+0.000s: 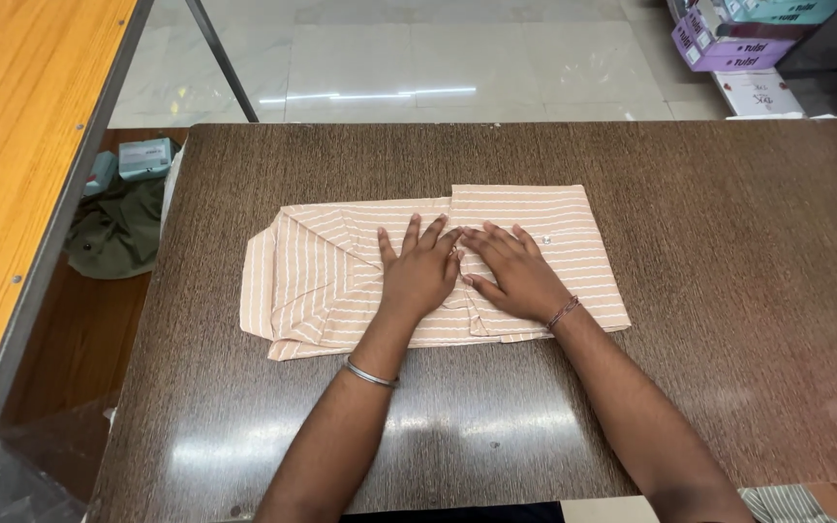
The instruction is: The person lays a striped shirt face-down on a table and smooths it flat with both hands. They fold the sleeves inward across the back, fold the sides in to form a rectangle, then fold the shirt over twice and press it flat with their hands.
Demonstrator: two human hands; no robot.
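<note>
A peach shirt with thin white stripes (322,281) lies folded flat in the middle of a dark brown table (728,291). Both of my hands press down on its centre, side by side. My left hand (421,271) lies palm down with fingers spread; a metal bangle circles that wrist. My right hand (515,274) rests flat just to its right, fingers pointing left and touching the left hand; a thin bracelet is on that wrist. Neither hand grips the cloth.
A long orange wooden bench top (12,155) runs along the left. Below it, on a lower surface, lie a dark green cloth (118,232) and a small teal box (144,157). Purple and white boxes (738,48) stand on the pale tiled floor at far right.
</note>
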